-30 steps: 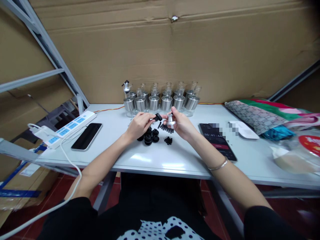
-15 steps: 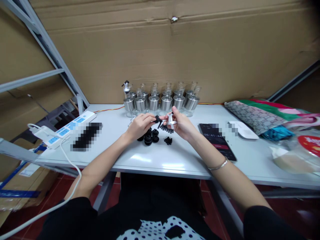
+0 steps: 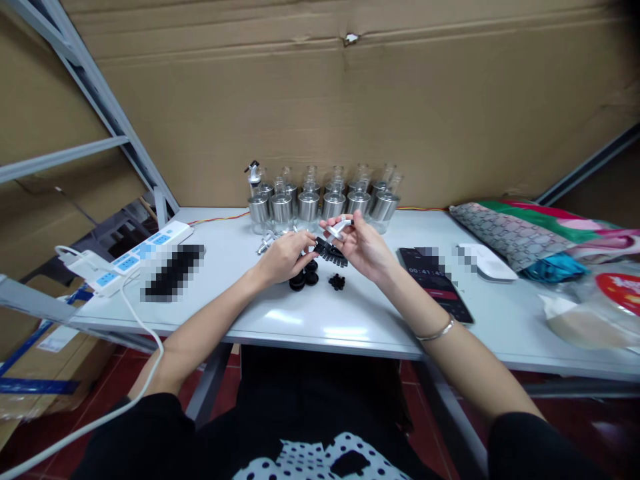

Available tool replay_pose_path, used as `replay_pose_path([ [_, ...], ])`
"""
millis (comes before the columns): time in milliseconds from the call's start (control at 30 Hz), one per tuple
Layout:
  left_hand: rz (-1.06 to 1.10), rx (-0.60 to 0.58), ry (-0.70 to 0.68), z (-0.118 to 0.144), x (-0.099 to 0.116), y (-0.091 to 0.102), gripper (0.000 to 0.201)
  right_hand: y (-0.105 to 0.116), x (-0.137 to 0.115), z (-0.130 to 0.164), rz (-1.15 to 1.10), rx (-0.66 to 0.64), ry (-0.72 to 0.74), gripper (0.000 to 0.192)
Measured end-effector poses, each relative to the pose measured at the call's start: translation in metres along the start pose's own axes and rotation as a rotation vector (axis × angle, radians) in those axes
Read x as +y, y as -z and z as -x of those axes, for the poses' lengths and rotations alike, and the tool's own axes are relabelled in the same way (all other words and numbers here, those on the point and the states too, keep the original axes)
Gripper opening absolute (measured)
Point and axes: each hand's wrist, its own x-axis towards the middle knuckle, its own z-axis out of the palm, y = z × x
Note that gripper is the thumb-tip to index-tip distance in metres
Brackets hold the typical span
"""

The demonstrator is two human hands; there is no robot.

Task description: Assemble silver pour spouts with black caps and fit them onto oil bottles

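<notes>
My right hand holds a silver metal pourer spout, tilted, between thumb and fingers. Opposite it, my left hand has thumb and forefinger closed on a small black plastic piece; the row of similar black pieces behind it partly blends with it. Black ribbed stoppers lie under and beside my left hand, some hidden by it. A little pile of tiny black parts sits between the hands. Silver spouts lie behind my left hand, partly covered.
Glass bottles with steel sleeves stand in rows at the back; the leftmost carries a pourer. A power strip and a dark pixelated item lie left. To the right are a phone, a white object and bags.
The spout in my right hand has tipped from upright to slanting and risen slightly. My left hand has shifted a little right and down, with the black piece at its fingertips.
</notes>
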Motion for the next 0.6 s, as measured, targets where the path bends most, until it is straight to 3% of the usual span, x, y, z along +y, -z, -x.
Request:
replay_pose_path([
  [267, 0.029, 0.041, -0.019, 0.0016, -0.0021, -0.0016, 0.009, -0.0038, 0.0041, 0.0038, 0.012, -0.064, -0.062, 0.031],
  [433, 0.076, 0.094, -0.003, 0.0010, -0.0015, 0.0006, 0.036, -0.0039, 0.0037, 0.0047, 0.048, -0.087, -0.055, 0.031],
  [600, 0.008, -0.046, -0.063, 0.0005, 0.0026, -0.0002, 0.056, -0.0037, 0.0026, 0.0038, 0.020, -0.030, -0.110, 0.027],
])
